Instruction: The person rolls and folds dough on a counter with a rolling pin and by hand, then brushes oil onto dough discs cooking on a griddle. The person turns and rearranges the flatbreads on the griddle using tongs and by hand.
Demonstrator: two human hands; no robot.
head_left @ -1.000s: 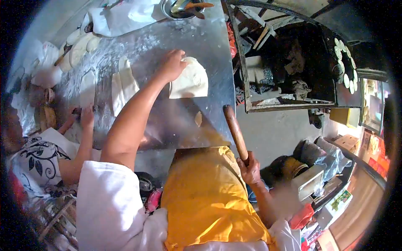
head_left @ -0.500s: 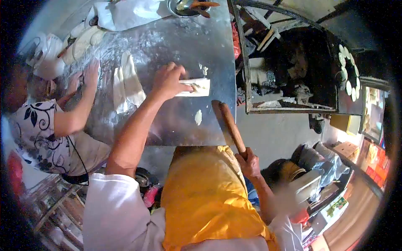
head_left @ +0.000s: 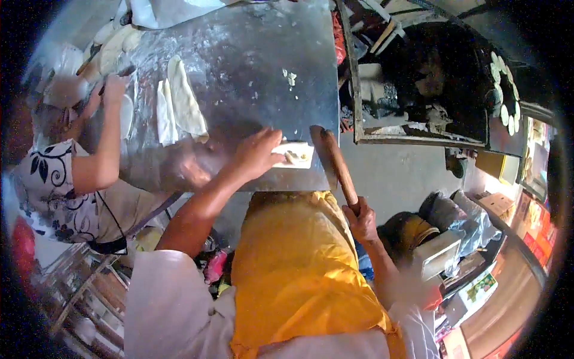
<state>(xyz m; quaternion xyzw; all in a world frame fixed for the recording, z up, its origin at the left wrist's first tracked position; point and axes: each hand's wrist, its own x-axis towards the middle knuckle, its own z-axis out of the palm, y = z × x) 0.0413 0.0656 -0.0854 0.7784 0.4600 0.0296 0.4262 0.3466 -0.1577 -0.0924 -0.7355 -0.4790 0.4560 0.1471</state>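
My left hand (head_left: 258, 154) rests on the left end of a folded piece of dough (head_left: 299, 155) near the front edge of the metal table; its fingers close over the dough. My right hand (head_left: 362, 221) is wrapped round the lower end of a wooden rolling pin (head_left: 338, 167), whose upper end reaches the table's right edge. Two long dough strips, a narrow one (head_left: 166, 112) and a wider one (head_left: 186, 99), lie further left. Small dough scraps (head_left: 290, 78) are scattered above the folded piece.
At the left, a co-worker (head_left: 66, 173) in a patterned top works at the floured metal table (head_left: 239, 54). A dark metal frame (head_left: 418, 142) stands right of the table. Round pale dough pieces (head_left: 513, 109) lie at the far right. Boxes and bags crowd the lower right.
The dough, first a broad flat piece, is now folded narrow and nearer the front edge, with my left hand on it. The co-worker's hands have shifted. My right hand still grips the rolling pin.
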